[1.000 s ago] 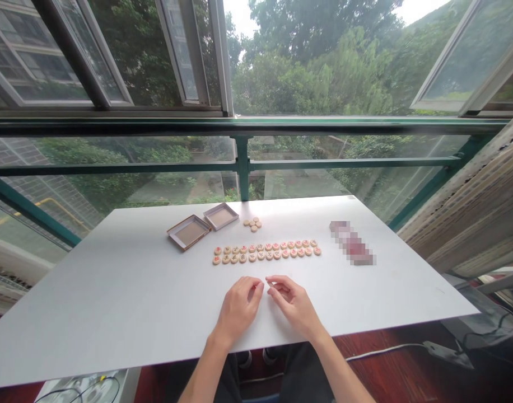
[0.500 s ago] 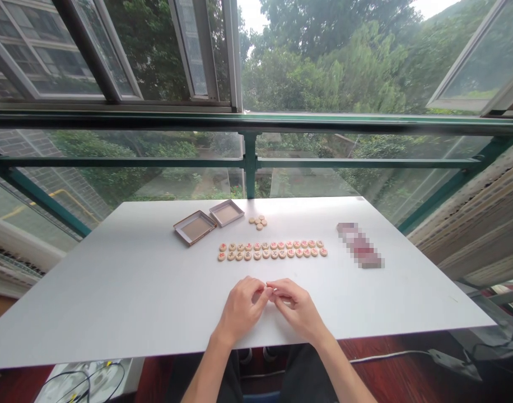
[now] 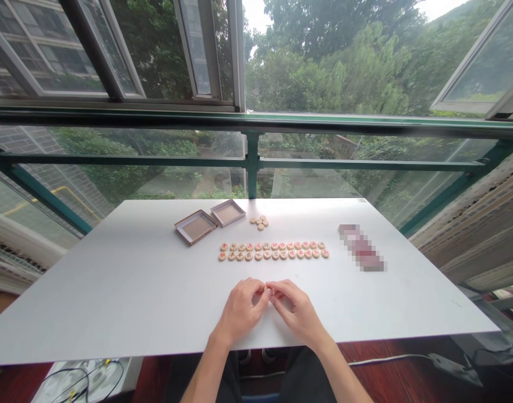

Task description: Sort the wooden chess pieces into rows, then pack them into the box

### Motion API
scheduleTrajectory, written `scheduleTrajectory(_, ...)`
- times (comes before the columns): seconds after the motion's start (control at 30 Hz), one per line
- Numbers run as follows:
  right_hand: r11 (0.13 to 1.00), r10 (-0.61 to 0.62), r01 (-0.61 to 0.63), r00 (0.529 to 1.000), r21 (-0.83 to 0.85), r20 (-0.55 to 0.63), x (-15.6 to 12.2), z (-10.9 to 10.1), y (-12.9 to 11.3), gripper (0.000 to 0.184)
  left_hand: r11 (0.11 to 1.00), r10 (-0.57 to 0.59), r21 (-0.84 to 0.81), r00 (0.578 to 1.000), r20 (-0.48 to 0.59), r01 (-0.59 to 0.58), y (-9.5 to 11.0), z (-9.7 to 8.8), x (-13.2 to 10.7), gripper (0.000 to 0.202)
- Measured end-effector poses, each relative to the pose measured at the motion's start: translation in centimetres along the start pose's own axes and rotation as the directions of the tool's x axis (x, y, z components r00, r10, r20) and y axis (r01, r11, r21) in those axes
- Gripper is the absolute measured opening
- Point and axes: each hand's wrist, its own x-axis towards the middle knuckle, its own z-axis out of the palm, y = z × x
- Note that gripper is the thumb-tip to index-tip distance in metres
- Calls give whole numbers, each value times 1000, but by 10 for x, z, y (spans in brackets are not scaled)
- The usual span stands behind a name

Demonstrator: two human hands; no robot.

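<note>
My left hand (image 3: 245, 307) and my right hand (image 3: 297, 309) meet at the fingertips over the near part of the white table (image 3: 134, 296). Both are closed in a pinch around a small pale Chinese chess piece (image 3: 267, 288), mostly covered by my fingers. Beyond them lie two rows of wooden Chinese chess pieces (image 3: 275, 255), marked with red or dark characters facing up. Behind the rows, a loose cluster of several pieces (image 3: 260, 222) shows plain tops.
Two shallow open box halves, a brown-edged one (image 3: 191, 242) and a pale one (image 3: 235, 223), sit at the back left. A blurred-out reddish item (image 3: 361, 248) lies on the right. A green railing (image 3: 252, 168) and windows stand behind the table.
My hands stay pinched together in nearly the same spot, with slight finger movement around the piece. The view has shifted a little; the rows, cluster and boxes are unchanged.
</note>
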Motion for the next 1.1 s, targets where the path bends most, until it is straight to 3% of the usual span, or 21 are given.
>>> scheduleTrajectory(1.1, 993, 109, -107, 992, 44, -66, 1, 0, -1, 19, 997, 78, -14, 997, 28, -78, 1, -3, -2, 13)
